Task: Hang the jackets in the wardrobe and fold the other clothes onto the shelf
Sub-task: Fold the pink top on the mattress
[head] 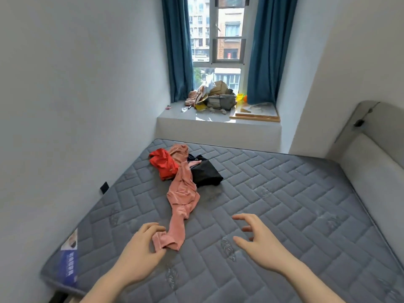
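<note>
A long pink garment (182, 193) lies stretched across the grey quilted mattress (284, 193), from a small pile at the far side down to my hands. My left hand (142, 248) pinches its near end between thumb and fingers. My right hand (255, 237) hovers just above the mattress to the right, fingers spread, holding nothing. In the pile, a red garment (164, 164) lies on the left and a black garment (206, 173) on the right, both partly under the pink one. No wardrobe or shelf is in view.
White walls close in on the left and behind the bed. A grey padded headboard (371, 160) runs along the right. A window ledge (218, 119) beyond the mattress carries a heap of bags and papers (215, 96) and flat boards, flanked by blue curtains (179, 51).
</note>
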Motion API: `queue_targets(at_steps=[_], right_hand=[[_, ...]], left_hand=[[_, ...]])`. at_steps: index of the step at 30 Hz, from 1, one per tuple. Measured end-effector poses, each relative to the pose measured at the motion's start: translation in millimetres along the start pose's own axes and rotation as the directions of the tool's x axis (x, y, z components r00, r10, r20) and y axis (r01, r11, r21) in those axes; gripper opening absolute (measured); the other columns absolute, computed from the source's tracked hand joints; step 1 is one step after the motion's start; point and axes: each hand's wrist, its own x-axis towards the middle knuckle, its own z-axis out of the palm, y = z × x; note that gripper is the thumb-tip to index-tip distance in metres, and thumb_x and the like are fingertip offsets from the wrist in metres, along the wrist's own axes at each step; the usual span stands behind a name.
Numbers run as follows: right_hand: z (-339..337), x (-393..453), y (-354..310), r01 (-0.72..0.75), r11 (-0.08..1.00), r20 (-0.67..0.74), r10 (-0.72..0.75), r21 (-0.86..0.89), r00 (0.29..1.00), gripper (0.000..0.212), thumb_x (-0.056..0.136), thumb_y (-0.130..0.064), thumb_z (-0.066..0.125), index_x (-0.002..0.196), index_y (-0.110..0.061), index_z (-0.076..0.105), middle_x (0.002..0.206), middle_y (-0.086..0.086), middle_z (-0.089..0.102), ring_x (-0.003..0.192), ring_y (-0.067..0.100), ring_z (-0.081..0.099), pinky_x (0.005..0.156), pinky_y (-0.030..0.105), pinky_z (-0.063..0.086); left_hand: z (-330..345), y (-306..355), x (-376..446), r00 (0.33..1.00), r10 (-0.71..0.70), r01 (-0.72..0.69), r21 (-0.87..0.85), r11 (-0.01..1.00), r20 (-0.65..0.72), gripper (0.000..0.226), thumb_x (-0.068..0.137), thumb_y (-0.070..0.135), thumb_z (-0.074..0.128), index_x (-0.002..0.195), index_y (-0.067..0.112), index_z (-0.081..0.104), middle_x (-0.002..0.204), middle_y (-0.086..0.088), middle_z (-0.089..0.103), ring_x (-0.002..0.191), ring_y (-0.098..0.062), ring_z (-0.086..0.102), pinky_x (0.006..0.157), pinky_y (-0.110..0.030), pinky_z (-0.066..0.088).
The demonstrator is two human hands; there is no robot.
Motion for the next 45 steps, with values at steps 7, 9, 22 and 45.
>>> queue_targets(at_steps=[7, 9, 22, 45], right_hand=[[72, 85, -6, 0.008, 1.000, 0.209, -0.014, 0.029, 0.978, 0.045, 0.093, -0.037, 0.068, 0.126, -0.058, 0.046, 0.138, -0.032, 0.041, 0.120, -0.008, 0.052, 0.091, 0.018, 0.048], [93, 107, -6, -0.009, 1.000, 0.235, 0.004, 0.020, 0.972, 0.045, 0.093, -0.037, 0.069, 0.127, -0.057, 0.046, 0.137, -0.031, 0.040, 0.121, -0.007, 0.052, 0.092, 0.021, 0.049], [235, 234, 25, -0.346, 0.938, 0.140, 0.346, -0.029, 0.928, 0.044, 0.097, -0.021, 0.069, 0.134, -0.035, 0.051, 0.140, -0.012, 0.045, 0.118, 0.009, 0.055, 0.094, 0.025, 0.044], [335, 265, 107, -0.569, 0.822, 0.047, 0.569, -0.012, 0.821, 0.042, 0.091, -0.013, 0.073, 0.122, -0.037, 0.059, 0.129, -0.013, 0.054, 0.112, 0.006, 0.061, 0.093, 0.032, 0.047]], left_hand=[[-8, -89, 6, 0.967, -0.254, 0.255, -0.015, 0.967, 0.012, 0.048, 0.084, 0.032, 0.070, 0.129, 0.038, 0.054, 0.138, 0.017, 0.045, 0.126, -0.006, 0.051, 0.109, -0.028, 0.042], [-4, -114, 18, 0.948, -0.312, 0.314, -0.019, 0.949, 0.060, 0.048, 0.084, 0.033, 0.069, 0.130, 0.036, 0.055, 0.138, 0.014, 0.045, 0.126, -0.007, 0.051, 0.109, -0.027, 0.041], [90, -272, 187, 0.756, -0.416, 0.363, 0.205, 0.909, 0.506, 0.056, 0.089, 0.032, 0.059, 0.143, 0.020, 0.051, 0.151, -0.001, 0.030, 0.131, -0.026, 0.051, 0.109, -0.037, 0.044], [189, -348, 297, 0.846, -0.370, 0.386, 0.040, 0.922, 0.383, 0.020, 0.083, 0.024, 0.063, 0.102, 0.026, 0.057, 0.103, -0.001, 0.070, 0.103, -0.029, 0.065, 0.078, -0.037, 0.049]])
